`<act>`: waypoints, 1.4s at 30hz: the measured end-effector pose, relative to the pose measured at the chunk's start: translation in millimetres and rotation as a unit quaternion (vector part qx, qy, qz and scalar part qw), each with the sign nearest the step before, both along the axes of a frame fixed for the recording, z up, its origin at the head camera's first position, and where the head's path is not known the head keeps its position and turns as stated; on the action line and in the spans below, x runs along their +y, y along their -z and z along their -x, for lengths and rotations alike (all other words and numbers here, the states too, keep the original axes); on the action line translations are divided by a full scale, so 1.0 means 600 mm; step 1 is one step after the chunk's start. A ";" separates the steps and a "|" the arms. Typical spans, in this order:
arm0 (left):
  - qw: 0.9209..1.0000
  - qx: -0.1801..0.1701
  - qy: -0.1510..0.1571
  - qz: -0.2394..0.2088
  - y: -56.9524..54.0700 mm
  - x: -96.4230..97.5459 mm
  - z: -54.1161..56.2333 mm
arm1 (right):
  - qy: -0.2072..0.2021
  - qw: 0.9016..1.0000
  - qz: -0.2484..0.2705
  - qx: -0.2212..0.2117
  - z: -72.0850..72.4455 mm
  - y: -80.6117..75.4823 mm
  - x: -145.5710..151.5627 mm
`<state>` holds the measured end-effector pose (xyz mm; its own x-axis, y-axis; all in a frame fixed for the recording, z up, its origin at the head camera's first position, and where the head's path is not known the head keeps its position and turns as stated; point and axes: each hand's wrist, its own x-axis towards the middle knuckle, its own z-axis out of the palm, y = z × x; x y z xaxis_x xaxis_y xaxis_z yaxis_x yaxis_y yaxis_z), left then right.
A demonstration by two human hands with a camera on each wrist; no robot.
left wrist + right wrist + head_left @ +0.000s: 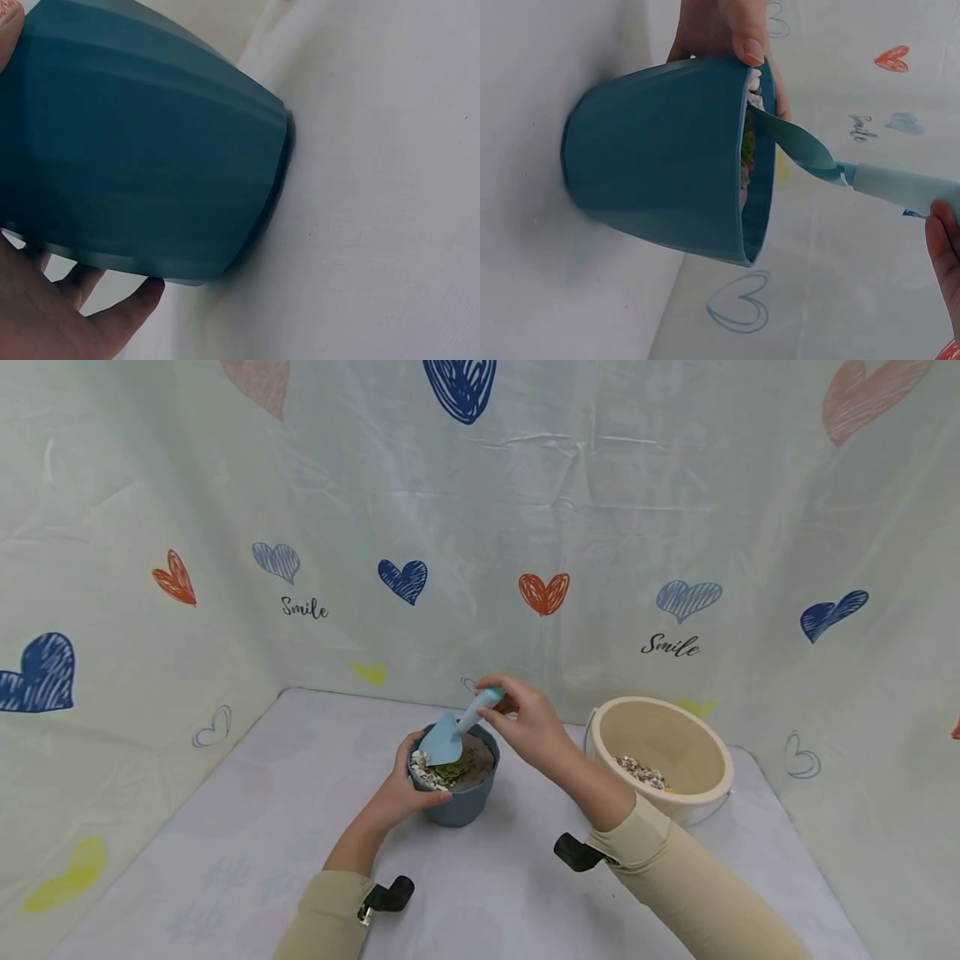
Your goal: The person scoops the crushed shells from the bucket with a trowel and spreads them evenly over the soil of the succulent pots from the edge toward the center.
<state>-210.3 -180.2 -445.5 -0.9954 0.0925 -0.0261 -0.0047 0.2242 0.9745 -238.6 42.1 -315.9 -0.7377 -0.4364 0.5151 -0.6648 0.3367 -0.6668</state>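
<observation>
- Right hand (525, 727) pinches the trowel (450, 735) by its handle, blade at the pot's (457, 812) 10 o'clock.
- Left hand (400, 792) grips the pot from 9 o'clock.
- White stones (422, 770) cover its 8 o'clock side; 3 o'clock soil (480, 762) seems yet uncovered.
- Bucket (675, 731) at 3 o'clock holds gravel (640, 772).

From my remote post I find the flowerpot (456, 811) on the counter (517, 902), before the backdrop (480, 502). The bucket (693, 747) stands to its right, apart from it, gravel (641, 772) inside. In the pot, pebbles (431, 776) lie left, soil (480, 760) right, a plant (451, 772) between. The trowel (442, 742) has its tip by the pebbles, its handle slanting up rightward to the right fingers (499, 680). The left fingers (135, 307) lie along the pot's left side.
</observation>
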 end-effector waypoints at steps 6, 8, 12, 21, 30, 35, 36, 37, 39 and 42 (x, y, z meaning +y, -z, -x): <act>1.000 0.008 -0.017 -0.003 0.000 0.010 -0.009 | 0.000 1.000 -0.002 0.010 -0.005 -0.005 0.006; 1.000 0.013 -0.023 0.001 0.001 0.014 -0.012 | -0.002 1.000 -0.001 0.010 -0.007 -0.006 0.009; 0.999 0.019 -0.040 0.013 0.003 0.019 -0.017 | -0.010 1.000 0.001 0.013 -0.010 -0.006 0.015; 0.998 0.022 -0.062 0.016 0.004 0.032 -0.024 | 0.004 1.000 0.007 0.027 -0.023 -0.013 0.049; 0.989 0.091 -0.089 0.077 -0.022 0.035 -0.034 | 0.032 0.998 0.026 0.057 -0.043 -0.026 0.117; 0.966 0.190 -0.090 0.150 -0.056 0.051 -0.034 | 0.040 0.995 0.058 0.071 -0.053 -0.034 0.161; 0.960 0.207 -0.087 0.168 -0.062 0.056 -0.035 | 0.043 0.994 0.062 0.075 -0.055 -0.035 0.170; 0.954 0.221 -0.083 0.185 -0.069 0.062 -0.035 | 0.046 0.994 0.064 0.077 -0.057 -0.036 0.178; 0.941 0.246 -0.075 0.219 -0.079 0.077 -0.036 | 0.059 0.993 0.061 0.083 -0.063 -0.038 0.195; 0.930 0.265 -0.055 0.248 -0.089 0.108 -0.038 | 0.084 0.990 0.044 0.101 -0.073 -0.039 0.225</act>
<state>-187.5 -115.5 -391.8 -0.8829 0.0980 0.4592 0.3985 0.6735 0.6225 -194.8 177.1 -292.5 -0.6741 -0.2636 0.6900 -0.7274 0.3995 -0.5580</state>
